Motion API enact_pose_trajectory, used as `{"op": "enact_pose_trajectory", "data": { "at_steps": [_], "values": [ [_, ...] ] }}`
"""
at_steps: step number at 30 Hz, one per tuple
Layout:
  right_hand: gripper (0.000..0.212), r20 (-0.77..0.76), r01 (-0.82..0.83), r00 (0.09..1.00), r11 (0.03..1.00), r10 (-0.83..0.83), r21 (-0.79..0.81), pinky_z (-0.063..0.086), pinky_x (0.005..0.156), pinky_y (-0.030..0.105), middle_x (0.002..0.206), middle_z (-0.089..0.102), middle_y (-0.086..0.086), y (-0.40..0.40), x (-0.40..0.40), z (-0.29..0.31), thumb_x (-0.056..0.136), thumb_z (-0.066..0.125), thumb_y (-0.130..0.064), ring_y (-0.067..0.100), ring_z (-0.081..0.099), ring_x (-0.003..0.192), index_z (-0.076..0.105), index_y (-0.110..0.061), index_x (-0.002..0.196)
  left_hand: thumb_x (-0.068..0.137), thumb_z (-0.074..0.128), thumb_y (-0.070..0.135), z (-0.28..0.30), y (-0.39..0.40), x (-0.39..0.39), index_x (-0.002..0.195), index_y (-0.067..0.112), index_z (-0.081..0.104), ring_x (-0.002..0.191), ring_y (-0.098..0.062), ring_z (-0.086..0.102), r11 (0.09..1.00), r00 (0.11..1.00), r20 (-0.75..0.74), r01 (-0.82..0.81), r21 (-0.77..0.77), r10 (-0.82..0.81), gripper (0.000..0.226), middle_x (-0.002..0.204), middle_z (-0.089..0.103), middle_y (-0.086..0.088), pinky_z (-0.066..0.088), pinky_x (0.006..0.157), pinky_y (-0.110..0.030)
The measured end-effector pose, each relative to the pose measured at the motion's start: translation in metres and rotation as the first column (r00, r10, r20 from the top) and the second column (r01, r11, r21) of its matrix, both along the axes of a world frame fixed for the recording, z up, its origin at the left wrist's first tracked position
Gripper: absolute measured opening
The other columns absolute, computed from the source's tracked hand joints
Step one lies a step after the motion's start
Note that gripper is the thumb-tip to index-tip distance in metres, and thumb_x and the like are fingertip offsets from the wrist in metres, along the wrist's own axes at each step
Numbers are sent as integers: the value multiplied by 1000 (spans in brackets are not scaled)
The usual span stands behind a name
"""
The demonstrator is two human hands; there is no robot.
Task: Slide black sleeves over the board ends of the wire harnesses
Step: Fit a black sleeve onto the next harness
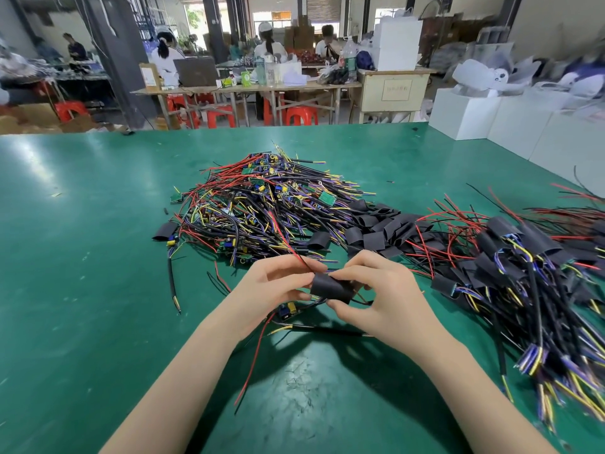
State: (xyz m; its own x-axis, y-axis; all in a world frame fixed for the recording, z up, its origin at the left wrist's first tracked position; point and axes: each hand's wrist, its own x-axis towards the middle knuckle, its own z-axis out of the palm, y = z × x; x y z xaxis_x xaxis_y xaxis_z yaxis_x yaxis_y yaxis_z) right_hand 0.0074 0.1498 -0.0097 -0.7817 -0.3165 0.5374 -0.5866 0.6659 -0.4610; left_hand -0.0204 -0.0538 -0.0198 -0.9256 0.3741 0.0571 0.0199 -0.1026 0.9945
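Nearest the camera, both hands meet just above the green surface point(98, 290). The right hand point(376, 290) pinches a black sleeve point(330, 288), a short, matte, flattened tube, slightly crumpled, held between thumb and fingers. The left hand point(275, 286) has its grip closed on the thin red and black wires point(302, 262) entering the sleeve's upper end. Below the hands, the harness's small board point(288, 310) with blue and yellow parts hangs close to the surface, its red lead trailing toward the camera. To the right lies a heap of sleeved harnesses point(523, 267). Beyond the hands sit loose black sleeves point(379, 231), and farther back a tangled pile of unsleeved harnesses point(262, 204) with green boards.
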Motion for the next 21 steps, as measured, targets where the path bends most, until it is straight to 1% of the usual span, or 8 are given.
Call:
{"op": "enact_pose_trajectory", "data": {
  "at_steps": [2,4,6,8,11,14,18,21],
  "values": [
    [29,2,6,1000,1000,-6,-8,51,67,34,85,59,-7,0,-1,0,68,78,-28,9,56,71,74,-23,96,83,67,16,1,2,0,93,10,76,92,-19,68,998,999,5,-48,36,48,15,105,73,-13,56,71,-26],
    [29,3,7,1000,1000,-7,-13,50,66,34,84,59,-7,0,-1,1,68,78,-29,8,55,69,74,-23,95,79,68,19,0,6,0,85,13,78,83,-16,68,992,993,-1,-117,38,117,14,98,74,-11,54,67,-24],
    [28,3,10,1000,1000,-10,-12,50,66,33,84,58,-8,1,0,0,68,79,-30,6,52,67,75,-23,95,80,68,16,-2,8,-1,79,14,79,76,-13,67,984,984,-24,-176,11,177,11,88,74,-8,53,65,-21],
    [28,4,21,1000,1000,-21,-12,50,65,33,83,58,-9,1,0,1,68,81,-30,5,50,66,75,-24,95,85,66,9,-3,9,-2,77,15,79,75,-12,67,978,978,-40,-206,0,206,17,84,74,-6,54,65,-20],
    [28,2,42,999,999,-42,-31,50,63,32,82,58,-10,3,-1,2,67,81,-31,1,48,64,74,-26,93,88,63,4,-2,8,-1,78,14,79,74,-15,68,979,979,-40,-201,16,201,21,86,74,-8,55,65,-22],
    [27,15,56,998,998,-56,-42,50,63,31,82,58,-12,4,-1,3,66,81,-31,0,50,61,74,-28,93,91,61,3,-1,7,-1,78,14,78,71,-16,69,981,980,-43,-194,26,195,24,87,74,-8,55,65,-22],
    [27,42,75,996,996,-73,-49,51,64,31,82,60,-12,4,0,4,65,83,-29,5,56,59,75,-27,91,93,58,3,-2,7,-2,81,10,75,67,-15,69,981,982,-10,-188,52,189,22,84,74,-9,56,63,-22],
    [26,65,69,996,996,-66,-47,50,65,29,82,60,-11,4,1,6,65,84,-28,8,57,57,75,-26,90,93,57,5,-3,8,-2,84,8,73,70,-18,71,982,984,16,-179,65,179,19,85,74,-11,56,64,-23]
  ]
}}
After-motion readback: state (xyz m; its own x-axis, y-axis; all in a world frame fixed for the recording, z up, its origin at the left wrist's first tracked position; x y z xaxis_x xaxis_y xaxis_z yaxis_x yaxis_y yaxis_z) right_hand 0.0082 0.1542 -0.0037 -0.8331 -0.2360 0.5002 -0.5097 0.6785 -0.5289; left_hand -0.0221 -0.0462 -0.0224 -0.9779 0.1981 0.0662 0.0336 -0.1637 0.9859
